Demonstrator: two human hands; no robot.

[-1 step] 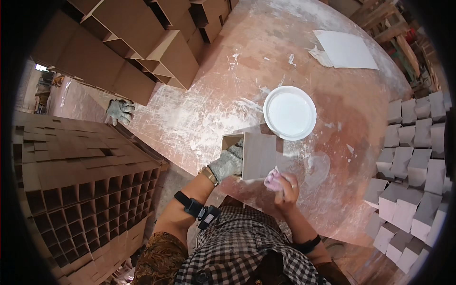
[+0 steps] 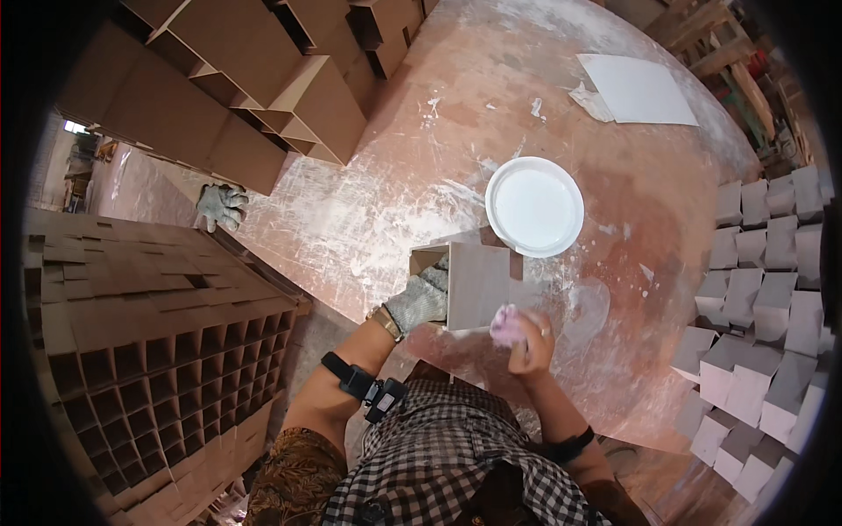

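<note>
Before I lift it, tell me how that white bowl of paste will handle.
The white bowl looks wide and shallow, so it is unlikely to tip. It seems filled near the rim, so it could slop if tilted. White smears on the table suggest a slippery rim.

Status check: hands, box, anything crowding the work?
Left hand, gloved, holds the open cardboard box. Right hand presses a pink cloth to the box's side. White bowl sits just behind the box.

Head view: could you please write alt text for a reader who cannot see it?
Seen from above, a person's gloved left hand holds an open cardboard box on a paint-smeared table, while the bare right hand presses a pink cloth against it. A round white bucket stands just beyond; brown cardboard dividers and white boxes surround the table.
</note>
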